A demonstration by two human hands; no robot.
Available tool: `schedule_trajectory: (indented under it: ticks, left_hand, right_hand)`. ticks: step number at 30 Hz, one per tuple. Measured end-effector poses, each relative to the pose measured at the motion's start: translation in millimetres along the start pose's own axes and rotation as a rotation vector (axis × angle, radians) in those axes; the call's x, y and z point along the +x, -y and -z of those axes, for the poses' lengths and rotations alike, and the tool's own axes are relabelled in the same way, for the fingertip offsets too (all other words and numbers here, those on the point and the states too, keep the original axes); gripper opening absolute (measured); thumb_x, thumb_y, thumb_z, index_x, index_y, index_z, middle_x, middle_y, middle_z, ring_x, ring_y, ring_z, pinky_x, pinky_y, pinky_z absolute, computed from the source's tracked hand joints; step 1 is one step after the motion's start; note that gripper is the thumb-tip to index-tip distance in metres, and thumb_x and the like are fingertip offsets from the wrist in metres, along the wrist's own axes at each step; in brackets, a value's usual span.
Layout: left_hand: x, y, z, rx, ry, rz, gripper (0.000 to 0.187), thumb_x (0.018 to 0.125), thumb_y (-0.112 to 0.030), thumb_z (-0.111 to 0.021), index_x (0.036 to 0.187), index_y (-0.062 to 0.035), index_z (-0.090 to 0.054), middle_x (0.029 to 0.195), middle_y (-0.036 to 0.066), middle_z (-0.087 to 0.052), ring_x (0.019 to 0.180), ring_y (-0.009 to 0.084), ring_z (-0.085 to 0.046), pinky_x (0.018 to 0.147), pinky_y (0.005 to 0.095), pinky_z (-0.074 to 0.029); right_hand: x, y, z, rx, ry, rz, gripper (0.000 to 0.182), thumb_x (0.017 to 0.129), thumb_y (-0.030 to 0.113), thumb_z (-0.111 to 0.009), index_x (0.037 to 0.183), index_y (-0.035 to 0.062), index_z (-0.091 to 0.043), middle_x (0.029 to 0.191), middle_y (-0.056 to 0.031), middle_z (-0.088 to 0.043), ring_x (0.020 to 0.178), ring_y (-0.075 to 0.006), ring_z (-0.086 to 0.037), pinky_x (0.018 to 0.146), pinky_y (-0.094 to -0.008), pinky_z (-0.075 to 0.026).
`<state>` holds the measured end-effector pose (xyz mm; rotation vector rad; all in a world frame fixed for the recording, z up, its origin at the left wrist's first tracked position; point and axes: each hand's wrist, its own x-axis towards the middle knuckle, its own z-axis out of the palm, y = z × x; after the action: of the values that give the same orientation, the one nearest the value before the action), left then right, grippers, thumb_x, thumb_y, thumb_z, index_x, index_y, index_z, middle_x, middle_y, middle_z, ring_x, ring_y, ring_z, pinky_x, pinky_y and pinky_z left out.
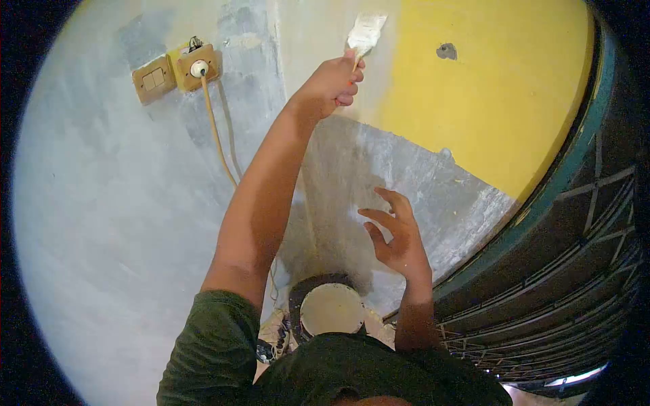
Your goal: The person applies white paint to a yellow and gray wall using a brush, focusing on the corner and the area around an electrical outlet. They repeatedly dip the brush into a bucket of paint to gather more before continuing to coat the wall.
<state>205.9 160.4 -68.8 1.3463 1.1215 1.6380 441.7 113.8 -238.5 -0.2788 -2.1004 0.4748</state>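
My left hand [336, 82] is raised against the wall, fingers wrapped around the handle of a paintbrush [366, 32]. The brush head is coated in white paint and lies against or close to the pale strip of wall [318, 30]; exact contact is hard to tell. Lower down, my right hand [398, 237] hangs in front of the grey unpainted patch [406, 162], its fingers apart and curved, holding nothing. Below both hands stands a round bucket [295, 312] with cream-coloured paint [332, 309] in it.
A light switch [153, 79] and a socket with a white plug [199, 68] are on the left, a cord [215, 128] hanging from it. Yellow paint [487, 101] covers the upper right wall, with a small hole [446, 51]. A dark metal shutter or grille [542, 284] borders the right.
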Motion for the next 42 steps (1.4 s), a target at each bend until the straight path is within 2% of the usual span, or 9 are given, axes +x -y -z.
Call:
schedule_trajectory:
  ticks: [2, 10, 14, 23, 27, 29, 33, 35, 42]
  left_hand:
    - [3.2, 12.0, 2.3, -0.021, -0.007, 0.113, 0.037, 0.099, -0.045, -0.038, 0.079, -0.0149, -0.045, 0.059, -0.007, -0.032, 0.046, 0.0059, -0.026, 0.040, 0.0225, -0.021]
    - [-69.8, 81.0, 53.1, -0.003, -0.029, 0.530, 0.033, 0.101, -0.039, -0.035, 0.083, -0.0142, -0.048, 0.060, -0.006, -0.036, 0.043, 0.0051, -0.027, 0.036, 0.0215, -0.021]
    - [-79.3, 42.4, 50.6, -0.152, -0.014, 0.746, 0.025, 0.099, -0.027, -0.040, 0.084, -0.0092, -0.049, 0.059, -0.006, -0.037, 0.042, 0.0020, -0.028, 0.031, 0.0176, -0.021]
    - [6.1, -35.5, 33.4, -0.160, 0.213, 0.826, 0.022, 0.099, -0.017, -0.037, 0.090, 0.0002, -0.048, 0.057, -0.007, -0.038, 0.037, -0.0014, -0.036, 0.024, 0.0123, -0.028]
    - [20.6, -92.6, 36.3, -0.296, 0.293, 0.776, 0.023, 0.099, -0.017, -0.038, 0.090, 0.0024, -0.047, 0.057, -0.006, -0.038, 0.037, -0.0010, -0.036, 0.024, 0.0127, -0.026]
    - [13.6, -121.6, 26.4, -0.274, 0.146, 0.430, 0.024, 0.100, -0.017, -0.039, 0.092, 0.0034, -0.046, 0.059, -0.005, -0.038, 0.036, -0.0003, -0.033, 0.024, 0.0131, -0.026]
    - [11.3, -137.2, 39.0, -0.395, 0.275, 0.310, 0.024, 0.101, -0.020, -0.039, 0.093, 0.0012, -0.046, 0.061, -0.005, -0.037, 0.037, 0.0005, -0.030, 0.024, 0.0139, -0.024]
    - [-2.4, -121.6, 43.3, -0.216, 0.357, 0.074, 0.025, 0.102, -0.024, -0.037, 0.093, -0.0028, -0.046, 0.061, -0.006, -0.036, 0.040, 0.0010, -0.029, 0.026, 0.0152, -0.022]
    - [-30.8, 36.2, 39.5, 0.010, 0.151, 0.260, 0.037, 0.098, -0.045, -0.042, 0.087, -0.0107, -0.050, 0.062, -0.009, -0.036, 0.046, 0.0027, -0.028, 0.037, 0.0184, -0.022]
  right_hand:
    - [-4.8, -4.6, 0.0, -0.005, 0.029, -0.065, 0.031, 0.075, -0.003, -0.066, 0.103, 0.0102, -0.068, 0.129, -0.0144, -0.051, 0.120, -0.0330, -0.047, 0.089, -0.0393, -0.044]
    - [-4.9, -16.7, -16.2, -0.018, 0.012, -0.077, 0.026, 0.076, 0.002, -0.068, 0.101, 0.0096, -0.067, 0.127, -0.0176, -0.051, 0.119, -0.0356, -0.047, 0.095, -0.0392, -0.042]
    - [0.3, -13.5, -21.1, -0.037, 0.086, -0.063, 0.025, 0.076, 0.003, -0.069, 0.100, 0.0101, -0.067, 0.127, -0.0181, -0.051, 0.119, -0.0364, -0.047, 0.097, -0.0401, -0.042]
    - [-9.5, -17.7, -15.2, 0.000, 0.159, -0.085, 0.022, 0.077, 0.008, -0.070, 0.098, 0.0103, -0.067, 0.125, -0.0171, -0.053, 0.116, -0.0344, -0.050, 0.096, -0.0403, -0.042]
    - [13.9, -20.9, -5.4, -0.047, 0.165, -0.090, 0.020, 0.076, 0.006, -0.070, 0.096, 0.0096, -0.068, 0.122, -0.0177, -0.055, 0.114, -0.0336, -0.051, 0.096, -0.0394, -0.043]
    - [45.8, -12.7, 8.3, -0.182, 0.041, -0.035, 0.021, 0.076, 0.006, -0.070, 0.096, 0.0091, -0.068, 0.120, -0.0180, -0.057, 0.111, -0.0333, -0.054, 0.094, -0.0389, -0.044]
    - [91.6, 20.5, 45.0, -0.191, -0.058, 0.069, 0.021, 0.076, 0.006, -0.070, 0.097, 0.0081, -0.069, 0.115, -0.0179, -0.060, 0.107, -0.0336, -0.056, 0.091, -0.0392, -0.045]
    - [96.4, 30.3, 57.1, -0.196, -0.101, 0.127, 0.019, 0.076, 0.007, -0.070, 0.095, 0.0066, -0.069, 0.110, -0.0177, -0.062, 0.104, -0.0337, -0.058, 0.089, -0.0391, -0.045]
    - [62.7, 20.8, 60.9, -0.164, -0.041, 0.032, 0.017, 0.078, 0.012, -0.069, 0.094, 0.0059, -0.069, 0.107, -0.0187, -0.062, 0.102, -0.0358, -0.058, 0.088, -0.0398, -0.046]
